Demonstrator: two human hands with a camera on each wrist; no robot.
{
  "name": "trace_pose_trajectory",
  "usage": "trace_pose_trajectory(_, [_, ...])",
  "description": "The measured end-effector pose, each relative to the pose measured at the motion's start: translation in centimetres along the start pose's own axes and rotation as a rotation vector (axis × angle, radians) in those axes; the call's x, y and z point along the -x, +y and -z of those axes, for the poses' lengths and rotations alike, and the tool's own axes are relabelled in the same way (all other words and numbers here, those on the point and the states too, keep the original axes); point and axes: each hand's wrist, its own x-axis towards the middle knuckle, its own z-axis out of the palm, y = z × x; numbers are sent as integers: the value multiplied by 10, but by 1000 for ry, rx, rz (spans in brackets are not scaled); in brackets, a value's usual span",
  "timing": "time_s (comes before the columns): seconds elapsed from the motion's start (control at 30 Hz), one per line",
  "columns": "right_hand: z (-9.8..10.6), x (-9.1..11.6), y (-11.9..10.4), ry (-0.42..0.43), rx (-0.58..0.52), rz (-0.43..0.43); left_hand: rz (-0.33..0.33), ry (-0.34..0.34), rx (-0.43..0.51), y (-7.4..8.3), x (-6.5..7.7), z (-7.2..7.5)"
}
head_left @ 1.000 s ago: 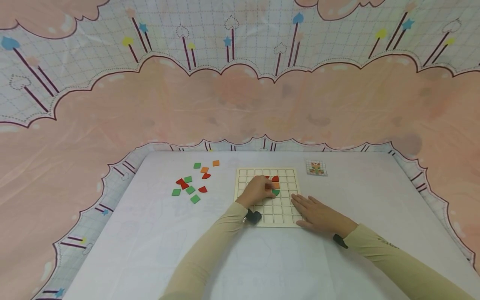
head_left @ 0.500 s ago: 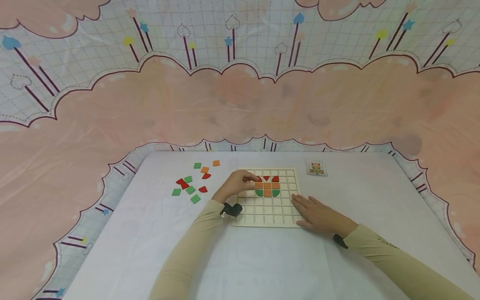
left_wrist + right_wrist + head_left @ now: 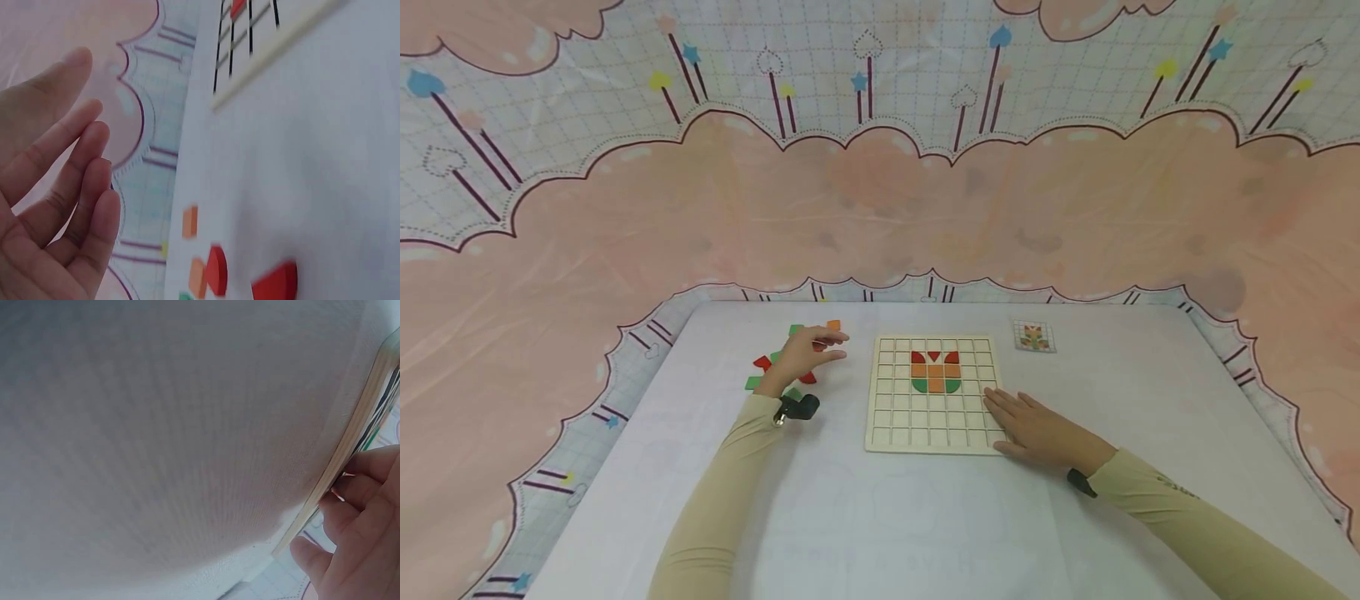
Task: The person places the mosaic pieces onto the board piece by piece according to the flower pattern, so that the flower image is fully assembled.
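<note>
My left hand (image 3: 801, 354) hovers over the loose pieces left of the board, thumb and fingers apart and nothing between them, as the left wrist view also shows. Beneath it some pieces are hidden; a red quarter-round piece (image 3: 807, 378), a green piece (image 3: 753, 383) and an orange square (image 3: 833, 326) show around it. The pale wooden grid board (image 3: 895, 421) bears a tulip-like figure of red pieces (image 3: 952, 358), orange squares (image 3: 936, 379) and green quarter-rounds (image 3: 953, 386). My right hand (image 3: 1037, 429) rests with extended fingers on the board's right edge.
A small card (image 3: 1034, 336) printed with a coloured flower on a grid lies behind the board to the right. White cloth covers the table (image 3: 925, 517), and a patterned peach curtain (image 3: 880, 208) hangs behind it.
My left hand has left the board and moved left to the loose pieces, uncovering the red, orange and green figure. The right hand stays at the board's edge.
</note>
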Motion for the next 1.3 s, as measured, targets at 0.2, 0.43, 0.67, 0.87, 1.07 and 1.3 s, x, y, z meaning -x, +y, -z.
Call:
trace_pose_trajectory(0.2, [-2, -2, 2, -18, -3, -9, 59, -11, -3, -25, 9, 16])
trace_pose_trajectory(0.43, [0, -1, 1, -12, -8, -6, 145, -25, -17, -48, 21, 23])
trace_pose_trajectory(0.67, [0, -2, 1, -23, -6, -11, 166, -40, -62, -62, 31, 28])
trace_pose_trajectory(0.87, [1, -2, 1, -27, -15, -14, 163, -28, -151, -69, 38, 35])
trace_pose_trajectory(1.07, [3, 0, -1, -16, -26, -12, 174, -26, -169, -72, 43, 38])
trace_pose_trajectory(1.3, [0, 0, 1, 1, -16, 4, 203, -23, -194, -71, 44, 35])
